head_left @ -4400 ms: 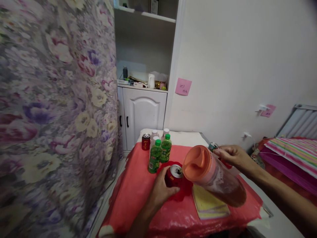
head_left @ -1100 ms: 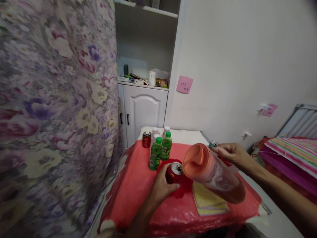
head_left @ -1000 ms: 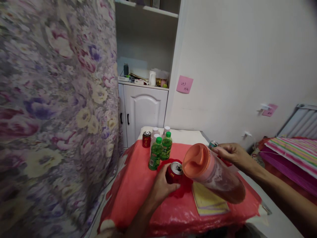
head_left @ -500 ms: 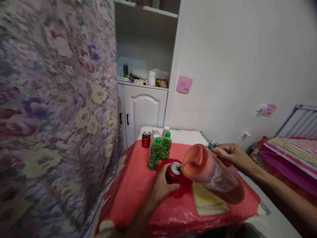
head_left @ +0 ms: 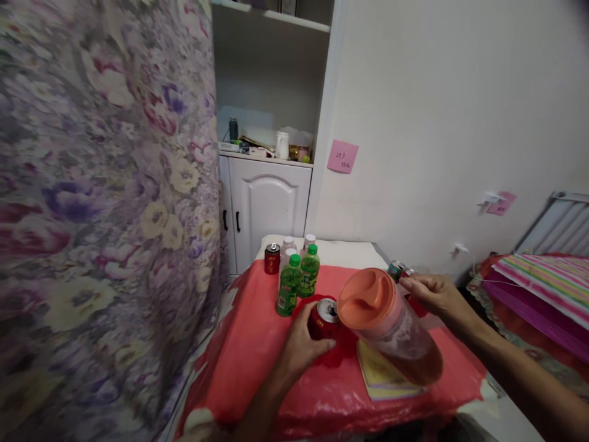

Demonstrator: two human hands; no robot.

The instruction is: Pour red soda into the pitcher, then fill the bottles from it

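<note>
Left hand (head_left: 301, 348) wrapped round red can (head_left: 324, 320), can upright, top opened. Orange-lidded pitcher (head_left: 391, 331) tilted just right of can, lid end toward it, brownish liquid pooled at base. Right hand (head_left: 429, 293) grips pitcher on side away from can; grip partly hidden. Green-capped bottles (head_left: 289, 293) beyond can, leftward; white-capped bottles (head_left: 289, 241) farther behind. Yellow cloth (head_left: 378, 376) right of can, partly behind pitcher. Floral curtain (head_left: 115, 184) well left of can.
</note>
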